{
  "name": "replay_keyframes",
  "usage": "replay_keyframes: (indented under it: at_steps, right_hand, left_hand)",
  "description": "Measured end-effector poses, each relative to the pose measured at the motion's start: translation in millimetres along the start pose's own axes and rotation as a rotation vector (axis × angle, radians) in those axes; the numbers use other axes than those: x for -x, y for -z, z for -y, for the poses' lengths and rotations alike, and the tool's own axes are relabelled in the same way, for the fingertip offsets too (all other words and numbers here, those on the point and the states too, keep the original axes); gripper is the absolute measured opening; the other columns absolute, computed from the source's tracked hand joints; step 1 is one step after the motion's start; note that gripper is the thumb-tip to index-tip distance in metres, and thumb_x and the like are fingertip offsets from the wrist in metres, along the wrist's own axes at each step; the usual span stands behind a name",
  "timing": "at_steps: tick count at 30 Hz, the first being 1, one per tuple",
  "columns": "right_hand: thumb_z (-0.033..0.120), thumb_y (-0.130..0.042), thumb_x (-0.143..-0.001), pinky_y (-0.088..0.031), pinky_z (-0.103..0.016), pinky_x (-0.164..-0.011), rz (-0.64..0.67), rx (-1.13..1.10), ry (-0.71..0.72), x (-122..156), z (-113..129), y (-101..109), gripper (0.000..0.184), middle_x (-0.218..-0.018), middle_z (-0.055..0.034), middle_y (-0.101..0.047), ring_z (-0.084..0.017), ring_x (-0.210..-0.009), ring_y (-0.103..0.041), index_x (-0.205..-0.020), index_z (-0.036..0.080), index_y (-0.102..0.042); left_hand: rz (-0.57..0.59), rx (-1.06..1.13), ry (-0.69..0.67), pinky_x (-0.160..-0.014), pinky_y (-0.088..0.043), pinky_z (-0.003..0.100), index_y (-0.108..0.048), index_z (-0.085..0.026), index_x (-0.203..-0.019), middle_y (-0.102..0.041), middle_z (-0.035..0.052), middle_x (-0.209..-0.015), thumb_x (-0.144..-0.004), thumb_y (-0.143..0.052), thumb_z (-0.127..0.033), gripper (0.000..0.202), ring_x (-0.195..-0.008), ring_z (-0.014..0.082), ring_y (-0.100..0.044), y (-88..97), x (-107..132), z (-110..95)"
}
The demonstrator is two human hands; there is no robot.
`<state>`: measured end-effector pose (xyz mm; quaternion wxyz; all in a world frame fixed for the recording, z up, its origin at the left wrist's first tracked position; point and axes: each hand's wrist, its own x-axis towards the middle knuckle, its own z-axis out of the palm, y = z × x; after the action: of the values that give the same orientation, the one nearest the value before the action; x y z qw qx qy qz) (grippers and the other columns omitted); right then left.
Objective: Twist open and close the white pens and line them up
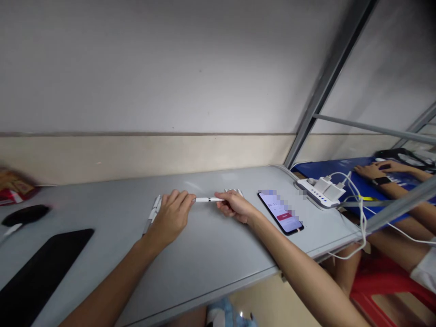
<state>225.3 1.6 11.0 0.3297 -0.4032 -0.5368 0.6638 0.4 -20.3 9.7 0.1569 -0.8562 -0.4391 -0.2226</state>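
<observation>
Between my two hands a slim white pen (203,200) with a dark band is held level, just above the grey desk. The fingers of my left hand (173,211) are closed round its left end. My right hand (235,205) pinches the other end between thumb and fingers. Partly behind my left hand lie some white, pen-like items (155,208), and their kind is hard to make out. A small pale object (239,191) shows behind my right hand, mostly hidden by it.
A lit phone (281,212) lies right of my right hand. Beyond it sits a white power strip (318,194) with plugs and cables. At left are a black mat (47,272), a black mouse-like object (26,215) and a red packet (15,187). Another person's hands (378,170) rest on a blue desk.
</observation>
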Motion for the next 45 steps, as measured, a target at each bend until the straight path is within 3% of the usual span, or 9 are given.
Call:
replay_keyframes:
  at_steps: [4,12,17,23,28,34,37,41,45]
  right_hand:
    - [0.049,-0.06,-0.081,-0.015,-0.021,-0.043,0.087,-0.026,-0.005,1.3,-1.2,0.5,0.037,-0.054,0.0075,-0.032,-0.005,-0.045,-0.022,-0.071,0.014,-0.055]
    - [0.042,-0.046,-0.094,-0.031,-0.024,-0.061,-0.175,0.734,0.618,8.3,-2.8,-13.9,0.035,-0.065,0.0012,-0.049,-0.011,-0.061,-0.042,-0.077,0.015,-0.061]
    - [0.035,-0.044,-0.097,-0.038,-0.027,-0.074,-0.216,1.012,0.877,4.9,-5.3,-7.7,0.03,-0.08,-0.0075,-0.059,-0.016,-0.078,-0.051,-0.087,0.014,-0.063]
    - [0.026,-0.047,-0.094,-0.036,-0.024,-0.066,-0.201,1.023,0.655,15.6,10.1,-15.8,0.019,-0.08,-0.0038,-0.064,-0.013,-0.068,-0.052,-0.094,0.015,-0.063]
    - [0.023,-0.057,-0.085,-0.033,-0.023,-0.058,0.056,0.969,0.407,15.6,21.9,-33.3,0.012,-0.065,0.0017,-0.055,-0.011,-0.058,-0.045,-0.094,0.016,-0.062]
    - [0.049,-0.04,-0.093,-0.015,-0.016,-0.037,0.465,0.192,-0.235,3.6,21.5,-23.7,0.034,-0.057,0.009,-0.027,-0.005,-0.042,-0.016,-0.078,0.019,-0.043]
    - [0.048,-0.041,-0.094,-0.009,-0.015,-0.035,0.668,-0.03,-0.364,6.9,23.6,-16.6,0.032,-0.057,0.0105,-0.019,-0.005,-0.042,-0.008,-0.078,0.02,-0.038]
    - [0.052,-0.041,-0.093,-0.013,-0.016,-0.035,0.579,0.15,-0.259,13.2,22.4,-21.8,0.036,-0.056,0.0096,-0.025,-0.005,-0.041,-0.015,-0.078,0.02,-0.04]
    - [0.043,-0.036,-0.098,-0.032,-0.021,-0.049,0.311,0.759,0.207,16.1,15.3,-32.4,0.04,-0.058,0.0029,-0.043,-0.008,-0.049,-0.037,-0.068,0.017,-0.042]
  left_hand:
    - [-0.011,-0.075,-0.037,-0.068,-0.032,0.036,-0.055,-0.019,-0.083,-0.059,0.0058,-0.078,-0.086,-0.036,-0.004,0.024,-0.078,0.0225,-0.044,1.1,-0.5,1.2]
    - [-0.043,0.177,0.077,-0.062,-0.032,0.031,-0.042,-0.021,-0.069,-0.046,0.0013,-0.064,-0.078,-0.036,0.0,0.024,-0.067,0.0192,-0.041,0.2,0.4,8.1]
    - [0.078,0.387,0.15,-0.065,-0.035,0.029,-0.043,-0.02,-0.072,-0.05,0.0001,-0.07,-0.085,-0.035,-0.008,0.019,-0.069,0.0168,-0.046,-5.5,1.0,10.2]
    - [0.064,0.229,0.06,-0.072,-0.031,0.034,-0.051,-0.02,-0.083,-0.057,0.0019,-0.078,-0.089,-0.035,-0.009,0.02,-0.078,0.0195,-0.045,0.7,2.9,10.3]
    - [0.069,0.104,-0.082,-0.071,-0.029,0.037,-0.054,-0.02,-0.085,-0.06,0.0044,-0.081,-0.088,-0.039,-0.008,0.019,-0.078,0.0211,-0.045,7.8,3.1,5.6]
    - [-0.029,0.042,-0.216,-0.074,-0.031,0.039,-0.058,-0.018,-0.095,-0.062,0.0078,-0.091,-0.089,-0.04,-0.013,0.02,-0.083,0.0226,-0.048,7.9,1.2,-0.1]
    - [-0.072,0.017,-0.293,-0.073,-0.031,0.038,-0.058,-0.018,-0.084,-0.06,0.0065,-0.08,-0.089,-0.038,-0.014,0.021,-0.076,0.0209,-0.046,7.7,1.6,-3.0]
    - [-0.096,0.044,-0.305,-0.065,-0.03,0.035,-0.048,-0.019,-0.064,-0.049,0.0039,-0.063,-0.083,-0.036,-0.005,0.027,-0.066,0.019,-0.04,3.2,3.8,-6.1]
    - [-0.052,0.121,-0.209,-0.064,-0.03,0.034,-0.042,-0.02,-0.061,-0.049,0.003,-0.061,-0.077,-0.036,0.0,0.026,-0.065,0.0185,-0.04,-3.3,4.9,-8.2]
